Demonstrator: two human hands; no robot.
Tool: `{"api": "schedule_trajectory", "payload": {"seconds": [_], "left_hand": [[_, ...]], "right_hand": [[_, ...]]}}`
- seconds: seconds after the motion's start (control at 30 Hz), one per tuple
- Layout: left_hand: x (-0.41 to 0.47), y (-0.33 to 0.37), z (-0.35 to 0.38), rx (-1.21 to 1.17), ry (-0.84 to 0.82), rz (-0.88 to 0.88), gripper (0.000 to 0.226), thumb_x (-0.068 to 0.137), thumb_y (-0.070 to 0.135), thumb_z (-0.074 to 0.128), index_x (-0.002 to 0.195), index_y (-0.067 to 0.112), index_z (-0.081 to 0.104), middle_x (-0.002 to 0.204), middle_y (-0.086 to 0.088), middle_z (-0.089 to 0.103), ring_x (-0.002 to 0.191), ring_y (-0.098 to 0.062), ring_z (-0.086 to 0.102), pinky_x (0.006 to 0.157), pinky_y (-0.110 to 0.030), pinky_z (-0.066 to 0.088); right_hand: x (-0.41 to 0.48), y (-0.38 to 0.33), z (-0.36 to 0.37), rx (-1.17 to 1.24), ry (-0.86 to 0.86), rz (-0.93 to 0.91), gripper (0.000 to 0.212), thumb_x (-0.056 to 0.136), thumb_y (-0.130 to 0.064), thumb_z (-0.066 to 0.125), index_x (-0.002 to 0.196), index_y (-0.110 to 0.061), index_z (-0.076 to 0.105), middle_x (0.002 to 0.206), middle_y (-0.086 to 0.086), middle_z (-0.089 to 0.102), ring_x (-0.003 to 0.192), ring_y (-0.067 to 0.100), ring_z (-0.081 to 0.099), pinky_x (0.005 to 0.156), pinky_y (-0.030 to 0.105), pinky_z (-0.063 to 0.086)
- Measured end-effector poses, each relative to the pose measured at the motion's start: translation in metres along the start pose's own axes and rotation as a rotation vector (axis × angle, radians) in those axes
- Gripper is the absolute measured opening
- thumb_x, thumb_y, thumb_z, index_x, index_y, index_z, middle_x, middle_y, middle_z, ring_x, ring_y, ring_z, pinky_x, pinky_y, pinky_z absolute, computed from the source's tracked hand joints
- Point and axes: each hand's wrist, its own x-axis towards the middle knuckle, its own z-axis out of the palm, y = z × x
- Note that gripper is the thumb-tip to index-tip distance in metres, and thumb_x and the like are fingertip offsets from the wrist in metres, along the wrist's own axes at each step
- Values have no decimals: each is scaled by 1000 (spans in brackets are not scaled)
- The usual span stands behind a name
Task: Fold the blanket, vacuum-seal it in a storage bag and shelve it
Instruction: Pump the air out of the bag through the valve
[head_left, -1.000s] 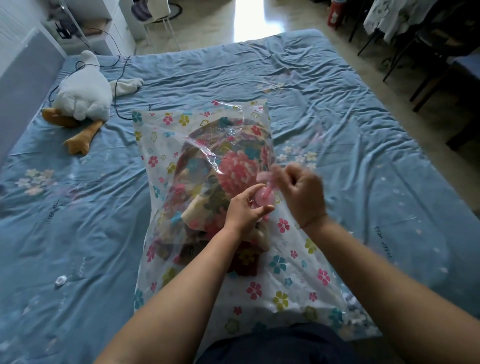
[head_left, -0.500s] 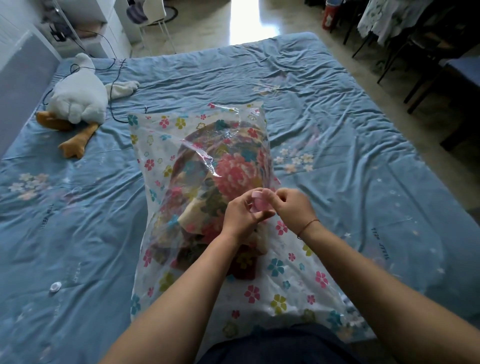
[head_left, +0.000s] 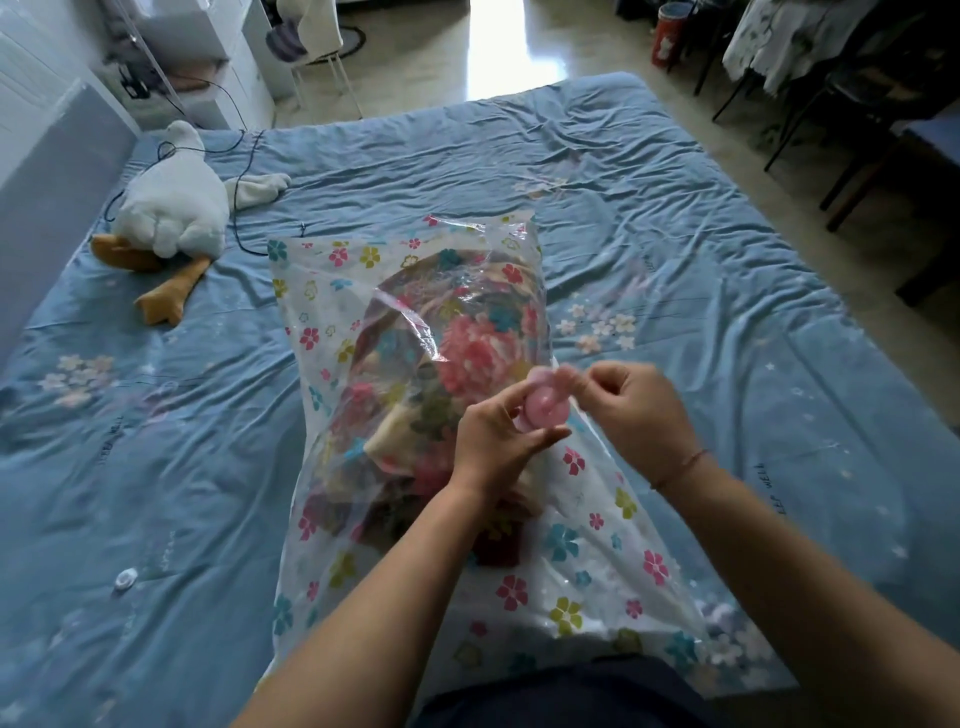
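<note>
Right hand (head_left: 639, 415) has lifted the cap (head_left: 551, 375); valve (head_left: 545, 411) sits in left hand's (head_left: 493, 439) grip.

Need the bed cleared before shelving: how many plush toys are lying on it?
1. A white goose plush lies at the bed's far left corner, beyond the storage bag. The bed's near edge is blocked from view, so more could be hidden.

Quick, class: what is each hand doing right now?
Left hand: grips the pink valve on the storage bag.
Right hand: pinches the valve's cap, which is blurred.
</note>
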Motion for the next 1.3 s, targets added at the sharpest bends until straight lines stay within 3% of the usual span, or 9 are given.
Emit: {"api": "schedule_trajectory", "payload": {"seconds": [0.17, 0.4, 0.53, 0.63, 0.7, 0.83, 1.0, 1.13, 1.3], "left_hand": [[-1, -3, -4, -46, -25, -46, 62, 64, 23, 89, 121, 15, 66, 111, 5, 72, 101, -4, 67, 94, -28, 53], [-12, 1, 6, -38, -51, -24, 54, 64, 29, 85, 114, 22, 70, 107, 8, 73, 99, -7, 68, 90, -34, 55], [-9, 5, 5, -102, -27, -46, 50, 68, 16, 86, 114, 24, 69, 104, 11, 72, 95, -1, 67, 87, -21, 52], [-5, 6, -1, -60, -34, -21, 55, 66, 20, 88, 118, 18, 68, 106, 8, 72, 97, -1, 67, 88, -18, 51], [-4, 6, 0, -59, -24, -24, 58, 65, 21, 88, 120, 18, 67, 110, 9, 71, 101, -1, 66, 92, -19, 51], [-9, 4, 5, -63, -33, -27, 51, 67, 20, 87, 114, 21, 70, 105, 7, 74, 96, -5, 69, 87, -26, 54], [-5, 5, -2, -90, -19, -28, 55, 67, 23, 87, 118, 17, 68, 106, 7, 74, 97, -5, 69, 89, -31, 55], [-2, 10, -1, -78, -13, -19, 58, 65, 22, 88, 119, 18, 68, 108, 8, 72, 99, -3, 68, 90, -25, 54], [-6, 14, 0, -105, -26, -24, 54, 67, 19, 87, 116, 28, 67, 106, 14, 71, 95, 2, 67, 87, -21, 54]], "right_hand": [[-1, -49, -30, 226, -28, -225, 66, 89, -44, 56, 66, 17, 47, 51, 10, 34, 48, 5, 27, 47, 16, 24], [-3, 23, -9, -148, -188, 24, 52, 79, -56, 53, 53, -13, 46, 48, -2, 39, 44, 7, 33, 48, 24, 29], [-6, 12, 11, 98, 2, 107, 52, 85, -44, 64, 52, -11, 41, 45, -8, 37, 36, 4, 32, 41, 17, 30], [-18, -18, -1, 422, 157, -39, 67, 87, -40, 68, 64, 17, 43, 65, 24, 66, 49, 8, 47, 53, 34, 39], [-22, -30, -6, 531, 196, -75, 66, 88, -34, 69, 65, 19, 38, 76, 47, 55, 54, 11, 56, 58, 38, 40], [-14, 8, 15, 235, 47, 66, 55, 82, -50, 64, 55, -8, 40, 43, -12, 47, 45, -2, 44, 53, 27, 39], [-15, -25, -3, 297, 181, -106, 62, 89, -50, 57, 56, 2, 56, 45, -12, 50, 47, 10, 38, 51, 27, 34], [-11, -26, 0, 271, 333, -202, 67, 91, -53, 56, 57, 5, 45, 56, 26, 59, 49, 30, 51, 51, 42, 41], [-3, 11, 14, -75, 97, 45, 68, 77, -78, 47, 48, -16, 45, 45, -6, 41, 44, 10, 34, 53, 32, 31]]}}
